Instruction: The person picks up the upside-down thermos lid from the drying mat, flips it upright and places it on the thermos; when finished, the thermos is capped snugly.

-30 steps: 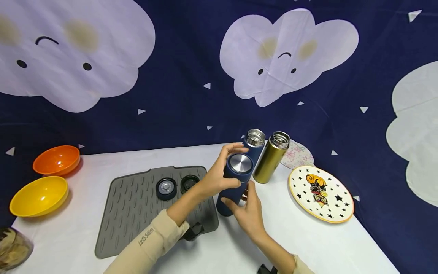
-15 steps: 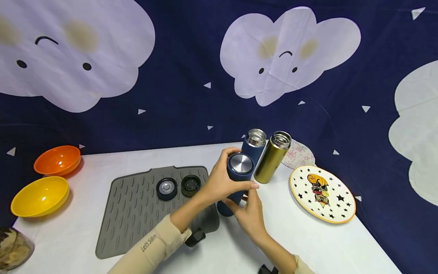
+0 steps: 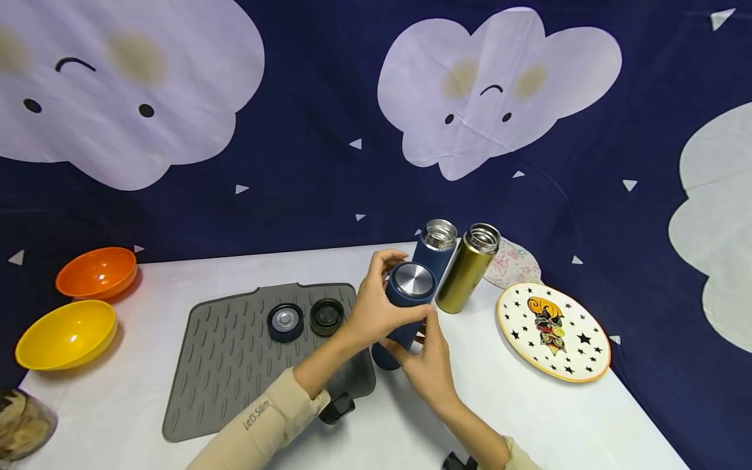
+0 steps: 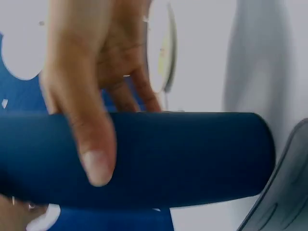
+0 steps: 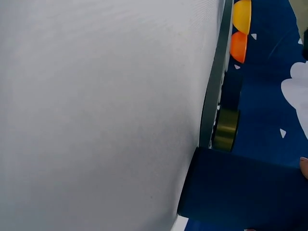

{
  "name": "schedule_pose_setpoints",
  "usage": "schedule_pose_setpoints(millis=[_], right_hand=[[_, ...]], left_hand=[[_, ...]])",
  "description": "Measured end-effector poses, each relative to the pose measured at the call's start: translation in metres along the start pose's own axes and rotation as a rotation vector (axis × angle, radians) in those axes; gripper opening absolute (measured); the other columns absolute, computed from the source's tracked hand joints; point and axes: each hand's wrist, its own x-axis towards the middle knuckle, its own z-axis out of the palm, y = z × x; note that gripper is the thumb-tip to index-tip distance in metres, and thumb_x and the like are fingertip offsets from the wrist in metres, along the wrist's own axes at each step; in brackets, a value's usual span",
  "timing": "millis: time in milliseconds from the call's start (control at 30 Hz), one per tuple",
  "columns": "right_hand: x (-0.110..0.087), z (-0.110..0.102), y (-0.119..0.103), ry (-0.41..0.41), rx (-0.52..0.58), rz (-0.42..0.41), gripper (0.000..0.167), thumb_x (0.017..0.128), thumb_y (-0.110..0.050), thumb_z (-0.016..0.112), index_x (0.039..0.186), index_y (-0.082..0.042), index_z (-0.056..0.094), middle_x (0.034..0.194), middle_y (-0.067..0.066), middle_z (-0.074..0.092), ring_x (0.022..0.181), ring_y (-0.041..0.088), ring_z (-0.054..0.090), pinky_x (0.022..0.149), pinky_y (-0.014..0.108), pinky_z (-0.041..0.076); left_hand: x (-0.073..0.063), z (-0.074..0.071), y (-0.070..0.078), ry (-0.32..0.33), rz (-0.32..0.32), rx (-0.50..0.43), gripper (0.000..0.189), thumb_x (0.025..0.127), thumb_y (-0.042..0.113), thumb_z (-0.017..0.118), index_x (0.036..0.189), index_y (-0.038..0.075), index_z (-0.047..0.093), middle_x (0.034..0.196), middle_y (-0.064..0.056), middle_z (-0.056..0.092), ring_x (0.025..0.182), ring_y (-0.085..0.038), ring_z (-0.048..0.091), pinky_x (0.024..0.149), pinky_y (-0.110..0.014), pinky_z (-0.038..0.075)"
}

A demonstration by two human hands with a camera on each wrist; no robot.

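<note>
A dark blue thermos flask (image 3: pixel 402 333) with a steel-topped lid (image 3: pixel 414 281) stands upright at the right edge of the grey mat. My left hand (image 3: pixel 378 310) grips it round the lid, thumb across the front and fingers at the far left. Lower down, my right hand (image 3: pixel 431 372) holds the body between thumb and fingers. In the left wrist view the flask (image 4: pixel 183 159) lies across the frame, the right thumb (image 4: pixel 98 163) on its side. Behind it are a lidless blue flask (image 3: pixel 435 251) and a lidless gold flask (image 3: pixel 467 271).
On the grey drying mat (image 3: pixel 229 365) lie two lids, a blue one (image 3: pixel 285 322) and a dark one (image 3: pixel 327 316). An orange bowl (image 3: pixel 96 274) and a yellow bowl (image 3: pixel 67 336) stand left. A starred plate (image 3: pixel 555 333) lies right. A jar (image 3: pixel 23 424) sits at the near left.
My left hand has turned about the lid: its thumb has gone right across the front, and its fingertips have drawn back left. My right hand and the flask have stayed in place.
</note>
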Motion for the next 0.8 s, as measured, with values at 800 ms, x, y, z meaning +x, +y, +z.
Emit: schedule_pose_setpoints(millis=[800], right_hand=[[0.0001, -0.001, 0.0001, -0.015, 0.004, 0.016, 0.069, 0.076, -0.013, 0.086, 0.132, -0.013, 0.047, 0.123, 0.007, 0.062, 0.111, 0.026, 0.063, 0.091, 0.046, 0.053]], left_hand=[[-0.0019, 0.0007, 0.0028, -0.021, 0.052, 0.009, 0.091, 0.075, 0.012, 0.071, 0.153, 0.015, 0.023, 0.143, -0.017, 0.044, 0.124, -0.03, 0.049, 0.104, -0.05, 0.042]])
